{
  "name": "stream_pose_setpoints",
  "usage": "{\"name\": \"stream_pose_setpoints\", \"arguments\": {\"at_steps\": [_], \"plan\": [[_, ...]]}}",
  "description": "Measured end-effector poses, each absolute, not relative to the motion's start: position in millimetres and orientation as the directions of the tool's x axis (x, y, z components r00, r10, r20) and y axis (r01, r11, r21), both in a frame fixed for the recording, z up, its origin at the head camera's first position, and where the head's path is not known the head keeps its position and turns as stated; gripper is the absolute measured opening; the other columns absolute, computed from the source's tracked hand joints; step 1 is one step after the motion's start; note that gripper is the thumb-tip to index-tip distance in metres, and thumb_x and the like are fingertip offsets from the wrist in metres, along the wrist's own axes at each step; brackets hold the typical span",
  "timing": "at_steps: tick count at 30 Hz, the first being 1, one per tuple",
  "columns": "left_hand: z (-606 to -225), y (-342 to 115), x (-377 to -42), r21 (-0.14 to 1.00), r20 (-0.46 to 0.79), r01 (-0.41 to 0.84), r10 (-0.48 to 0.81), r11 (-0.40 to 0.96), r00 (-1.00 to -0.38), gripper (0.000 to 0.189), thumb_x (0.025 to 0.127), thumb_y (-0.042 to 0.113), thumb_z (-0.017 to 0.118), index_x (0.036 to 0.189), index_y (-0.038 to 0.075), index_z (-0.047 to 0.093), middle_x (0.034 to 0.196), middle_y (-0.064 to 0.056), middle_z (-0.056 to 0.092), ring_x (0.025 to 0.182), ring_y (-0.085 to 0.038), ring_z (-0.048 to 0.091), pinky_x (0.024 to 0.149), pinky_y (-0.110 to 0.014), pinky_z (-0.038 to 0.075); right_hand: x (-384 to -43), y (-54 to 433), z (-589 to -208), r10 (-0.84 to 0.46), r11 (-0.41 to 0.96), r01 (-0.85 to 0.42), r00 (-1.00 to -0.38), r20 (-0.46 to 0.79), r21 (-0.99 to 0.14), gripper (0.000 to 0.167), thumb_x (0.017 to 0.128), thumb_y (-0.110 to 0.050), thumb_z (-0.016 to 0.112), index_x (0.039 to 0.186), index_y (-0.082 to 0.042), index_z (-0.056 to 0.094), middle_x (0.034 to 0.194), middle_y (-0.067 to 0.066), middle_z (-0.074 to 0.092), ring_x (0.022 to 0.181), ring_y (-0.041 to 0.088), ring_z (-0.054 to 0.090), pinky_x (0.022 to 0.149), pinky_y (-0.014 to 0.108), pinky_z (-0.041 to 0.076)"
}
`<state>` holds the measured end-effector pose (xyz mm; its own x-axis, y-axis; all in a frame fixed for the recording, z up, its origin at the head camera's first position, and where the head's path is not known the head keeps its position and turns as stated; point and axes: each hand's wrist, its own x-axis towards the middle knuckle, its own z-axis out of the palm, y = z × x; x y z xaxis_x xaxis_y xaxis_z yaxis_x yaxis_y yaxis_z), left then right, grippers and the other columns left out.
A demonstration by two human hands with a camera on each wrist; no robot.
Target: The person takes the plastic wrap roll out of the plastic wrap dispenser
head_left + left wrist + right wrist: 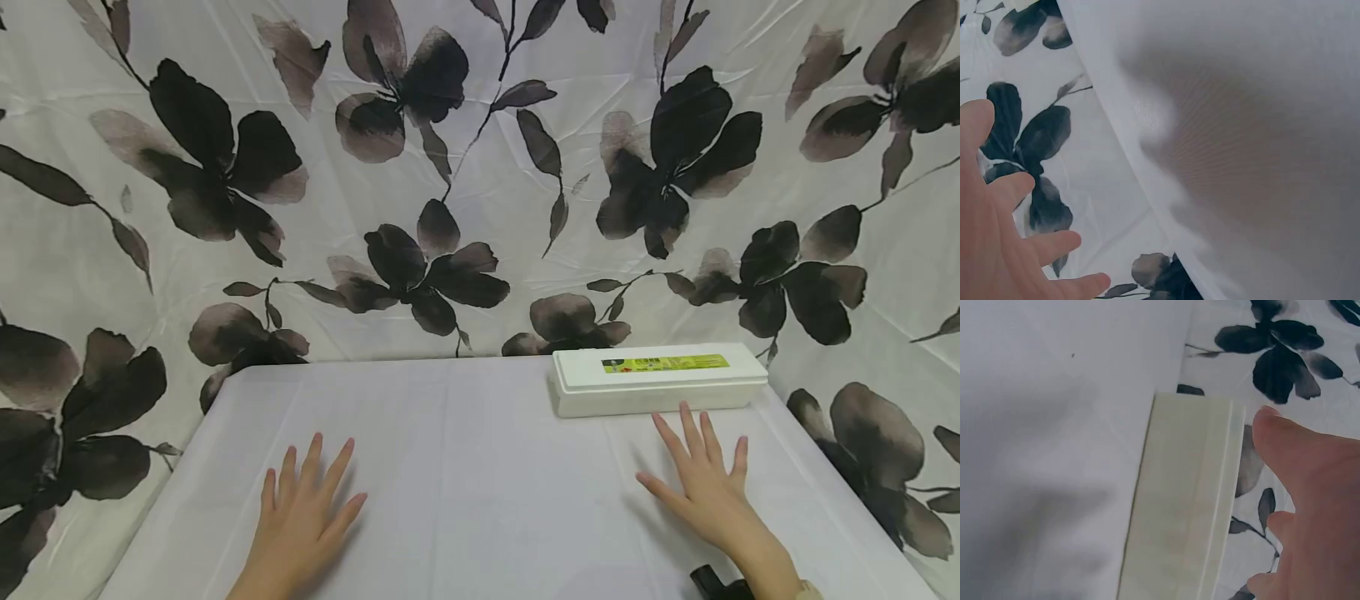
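A long white lidded box (652, 398) with a yellow-green label (666, 363) on its lid lies at the back right of the table. My right hand (705, 492) is just in front of the box, its fingers straight and spread, holding nothing. In the right wrist view the box's pale side (1179, 500) stands beside the thumb (1279, 434). My left hand (296, 525) is over the left part of the table, fingers spread and straight, gripping nothing. The left wrist view shows its fingers (1054, 247) and a shadow on the white surface.
A white cloth covers the table (480, 500). Behind and around it hangs a white curtain (525, 208) printed with dark flowers. A small black object (716, 583) shows by the right wrist at the bottom edge.
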<state>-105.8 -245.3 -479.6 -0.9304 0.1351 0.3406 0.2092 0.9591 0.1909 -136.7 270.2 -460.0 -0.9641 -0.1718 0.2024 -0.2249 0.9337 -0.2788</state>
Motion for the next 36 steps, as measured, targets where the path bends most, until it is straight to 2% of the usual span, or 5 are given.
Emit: {"name": "stream_pose_setpoints", "arguments": {"at_steps": [9, 20, 27, 30, 36], "plan": [[-476.0, -245.4, -108.0, 0.202, 0.342, 0.23, 0.152, 0.952, -0.927, 0.067, 0.095, 0.052, 0.058, 0.153, 0.024, 0.038, 0.152, -0.027, 0.032, 0.134, -0.059, 0.025, 0.1, -0.075, 0.016, -135.8, 278.9, -453.2, -0.172, 0.914, -0.24, -0.96, 0.223, -0.328, 0.087, 0.093, -0.049, 0.064, 0.16, -0.022, 0.015, 0.163, 0.023, 0.004, 0.148, 0.044, -0.004, 0.1, 0.068, -0.026], [-465.7, -243.2, -113.5, 0.206, 0.324, 0.235, 0.161, 0.95, -0.932, 0.067, 0.096, 0.052, 0.057, 0.153, 0.023, 0.037, 0.155, -0.025, 0.03, 0.138, -0.056, 0.021, 0.103, -0.073, 0.014, -136.3, 282.0, -442.3, -0.146, 0.84, -0.337, -0.895, 0.421, -0.426, 0.073, 0.096, -0.032, 0.063, 0.156, -0.012, 0.026, 0.161, 0.022, 0.017, 0.145, 0.046, 0.015, 0.105, 0.065, -0.022], [-464.0, -240.5, -114.3, 0.219, 0.32, 0.237, 0.16, 0.947, -0.934, 0.067, 0.097, 0.051, 0.055, 0.154, 0.022, 0.035, 0.155, -0.024, 0.029, 0.138, -0.055, 0.021, 0.104, -0.073, 0.014, -139.8, 289.4, -443.4, -0.119, 0.782, -0.43, -0.814, 0.568, -0.452, 0.069, 0.092, -0.018, 0.066, 0.153, -0.008, 0.033, 0.156, 0.023, 0.029, 0.137, 0.049, 0.03, 0.108, 0.064, -0.016], [-462.9, -238.0, -114.6, 0.241, 0.319, 0.237, 0.153, 0.941, -0.935, 0.065, 0.098, 0.05, 0.054, 0.154, 0.021, 0.036, 0.155, -0.023, 0.031, 0.138, -0.054, 0.023, 0.103, -0.073, 0.016, -142.3, 293.8, -443.4, -0.117, 0.76, -0.474, -0.773, 0.624, -0.445, 0.068, 0.09, -0.013, 0.067, 0.151, -0.004, 0.036, 0.155, 0.023, 0.033, 0.141, 0.04, 0.031, 0.11, 0.064, -0.013], [-461.0, -230.4, -117.6, 0.326, 0.349, 0.268, 0.148, 0.907, -0.925, 0.059, 0.1, 0.042, 0.055, 0.15, 0.012, 0.042, 0.151, -0.025, 0.037, 0.134, -0.054, 0.032, 0.099, -0.073, 0.024, -149.3, 305.9, -441.9, -0.086, 0.706, -0.554, -0.685, 0.723, -0.442, 0.064, 0.087, -0.004, 0.065, 0.146, 0.002, 0.041, 0.15, 0.024, 0.04, 0.144, 0.007, 0.026, 0.112, 0.065, -0.004]]}}
